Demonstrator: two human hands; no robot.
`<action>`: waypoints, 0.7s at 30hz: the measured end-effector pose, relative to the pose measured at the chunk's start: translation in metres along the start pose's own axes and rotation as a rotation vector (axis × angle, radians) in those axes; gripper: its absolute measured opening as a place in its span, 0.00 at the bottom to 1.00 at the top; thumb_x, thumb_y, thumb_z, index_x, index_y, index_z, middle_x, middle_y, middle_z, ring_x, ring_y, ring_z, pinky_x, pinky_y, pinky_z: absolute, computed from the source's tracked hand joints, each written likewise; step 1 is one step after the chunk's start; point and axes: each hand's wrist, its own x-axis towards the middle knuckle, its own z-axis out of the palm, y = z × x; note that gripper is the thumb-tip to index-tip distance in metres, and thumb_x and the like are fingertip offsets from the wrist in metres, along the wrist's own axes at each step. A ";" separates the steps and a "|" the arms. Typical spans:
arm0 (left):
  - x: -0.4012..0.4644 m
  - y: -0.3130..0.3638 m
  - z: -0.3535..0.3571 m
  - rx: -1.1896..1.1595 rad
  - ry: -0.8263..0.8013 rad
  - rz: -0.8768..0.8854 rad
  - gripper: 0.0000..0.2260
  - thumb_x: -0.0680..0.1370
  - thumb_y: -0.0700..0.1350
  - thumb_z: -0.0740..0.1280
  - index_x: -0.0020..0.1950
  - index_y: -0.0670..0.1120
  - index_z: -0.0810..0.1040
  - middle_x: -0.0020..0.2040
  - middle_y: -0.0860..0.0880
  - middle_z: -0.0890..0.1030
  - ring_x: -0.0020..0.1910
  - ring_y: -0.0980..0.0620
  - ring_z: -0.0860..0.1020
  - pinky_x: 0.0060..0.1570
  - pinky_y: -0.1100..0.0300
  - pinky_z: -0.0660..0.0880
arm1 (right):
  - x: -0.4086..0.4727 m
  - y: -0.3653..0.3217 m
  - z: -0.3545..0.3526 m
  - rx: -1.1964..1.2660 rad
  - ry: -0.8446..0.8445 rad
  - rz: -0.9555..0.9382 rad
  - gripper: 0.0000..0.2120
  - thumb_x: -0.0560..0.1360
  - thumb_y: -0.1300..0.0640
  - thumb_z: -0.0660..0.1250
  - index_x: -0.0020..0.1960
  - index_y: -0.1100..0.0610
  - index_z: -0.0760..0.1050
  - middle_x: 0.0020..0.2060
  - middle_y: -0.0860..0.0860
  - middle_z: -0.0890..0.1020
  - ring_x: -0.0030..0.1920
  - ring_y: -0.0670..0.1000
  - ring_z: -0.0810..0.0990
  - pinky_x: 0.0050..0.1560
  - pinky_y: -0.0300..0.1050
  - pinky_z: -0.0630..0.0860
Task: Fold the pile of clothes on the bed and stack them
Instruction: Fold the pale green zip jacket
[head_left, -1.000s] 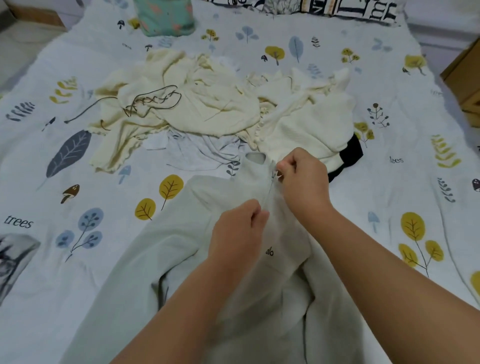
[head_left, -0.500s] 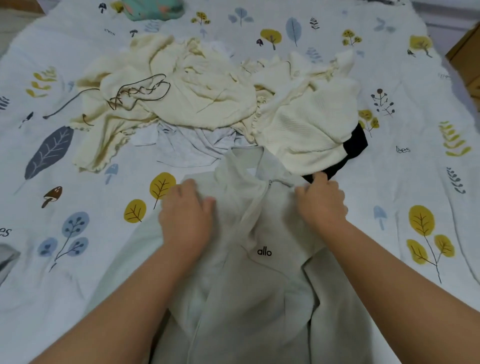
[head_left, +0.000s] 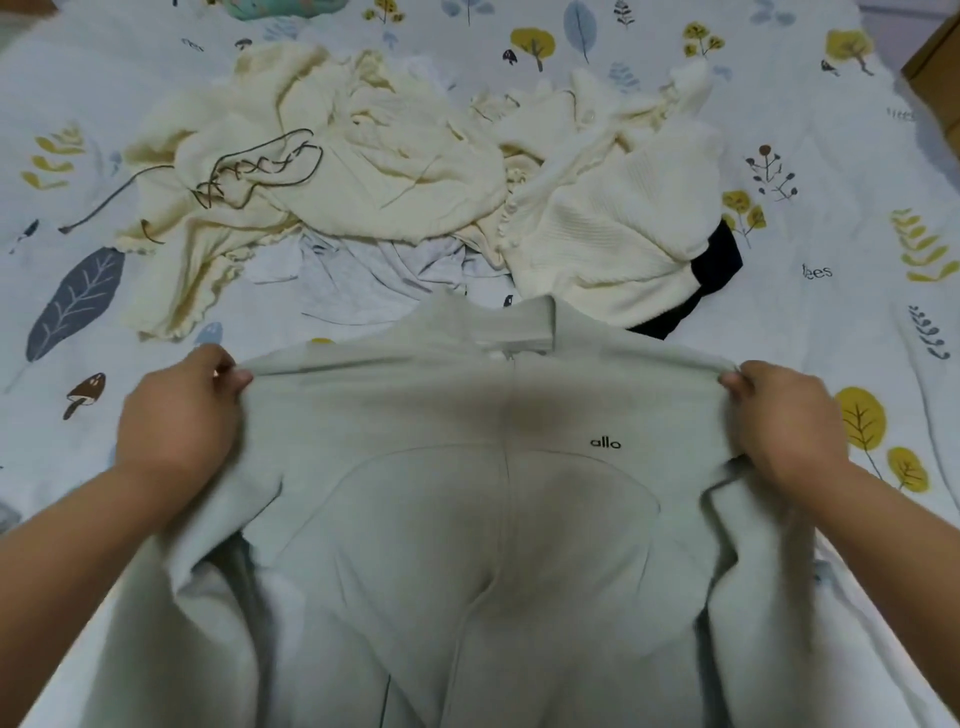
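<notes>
Your single head camera looks forward and down across bed (head_left: 831, 322), wide-angle, edges curved. Close to your left hand (head_left: 176, 415) and right hand (head_left: 779, 421), forearms entering from bottom corners. Jacket (head_left: 467, 519) fills lower frame; pile of clothes (head_left: 415, 171) sits farther up. No second view.

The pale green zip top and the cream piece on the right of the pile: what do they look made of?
Pale green zip top: seemingly a smooth, matte, fairly thick jersey or fleece-type knit; it stretches flat between left hand and right hand without sheen. Cream piece: looks like a ribbed knit, probably wool or acrylic; fine parallel ribs and a soft, fuzzy surface show. Fibre cannot be confirmed.
</notes>
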 end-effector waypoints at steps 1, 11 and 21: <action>0.003 -0.001 -0.002 0.036 -0.029 0.013 0.09 0.79 0.45 0.62 0.48 0.39 0.75 0.42 0.32 0.79 0.43 0.32 0.76 0.41 0.49 0.69 | 0.002 -0.001 -0.002 -0.037 -0.035 0.005 0.15 0.81 0.54 0.56 0.36 0.55 0.67 0.45 0.65 0.79 0.39 0.60 0.71 0.39 0.48 0.65; -0.004 0.102 0.009 -0.024 -0.121 0.576 0.11 0.75 0.37 0.63 0.56 0.39 0.78 0.58 0.39 0.75 0.53 0.38 0.74 0.51 0.47 0.70 | -0.008 -0.101 0.017 -0.054 0.122 -0.404 0.18 0.70 0.64 0.65 0.60 0.60 0.73 0.54 0.60 0.73 0.56 0.61 0.68 0.52 0.53 0.65; 0.030 0.153 0.063 0.071 -0.357 0.487 0.09 0.78 0.45 0.61 0.54 0.43 0.74 0.54 0.44 0.74 0.52 0.43 0.74 0.44 0.54 0.68 | 0.023 -0.156 0.059 -0.298 0.072 -0.642 0.07 0.73 0.66 0.58 0.48 0.60 0.73 0.50 0.57 0.73 0.55 0.57 0.67 0.44 0.46 0.54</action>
